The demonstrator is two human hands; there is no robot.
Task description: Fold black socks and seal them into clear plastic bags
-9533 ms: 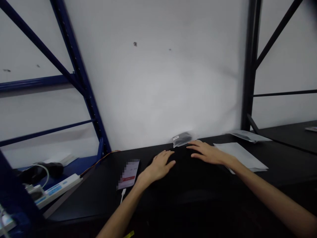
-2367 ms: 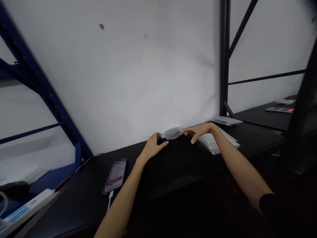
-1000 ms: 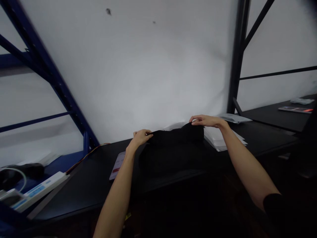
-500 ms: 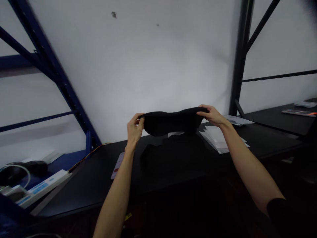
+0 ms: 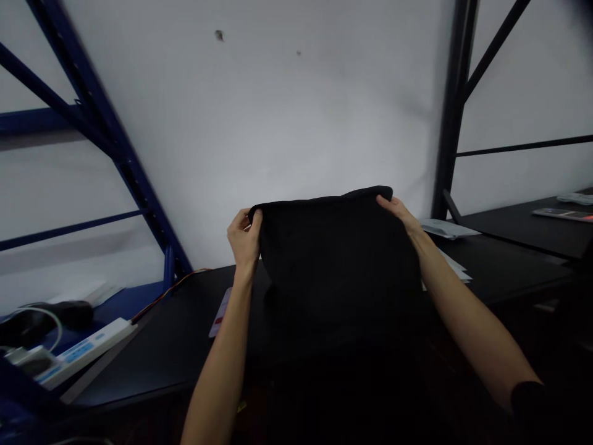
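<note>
A piece of black cloth (image 5: pixel 333 253) is stretched between my two hands above the black table (image 5: pixel 162 352). My left hand (image 5: pixel 244 238) pinches its upper left corner, thumb on the near side. At the upper right corner my right hand (image 5: pixel 397 212) grips the same edge, thumb in front and fingers mostly hidden behind the fabric. The cloth hangs down toward me, and its lower part blends into the dark table. Whether it is a garment I cannot tell.
A phone (image 5: pixel 219 319) lies beside my left forearm. White papers (image 5: pixel 456 267) are partly covered by my right arm, with a plastic packet (image 5: pixel 448 228) behind them. A power strip (image 5: pixel 88 352) stands at left. Blue (image 5: pixel 111 136) and black (image 5: pixel 451 117) rack posts flank the wall.
The black cloth has been raised and spread, so it now hangs as a broad sheet and covers most of the white papers. Both hands still grip its upper edge.
</note>
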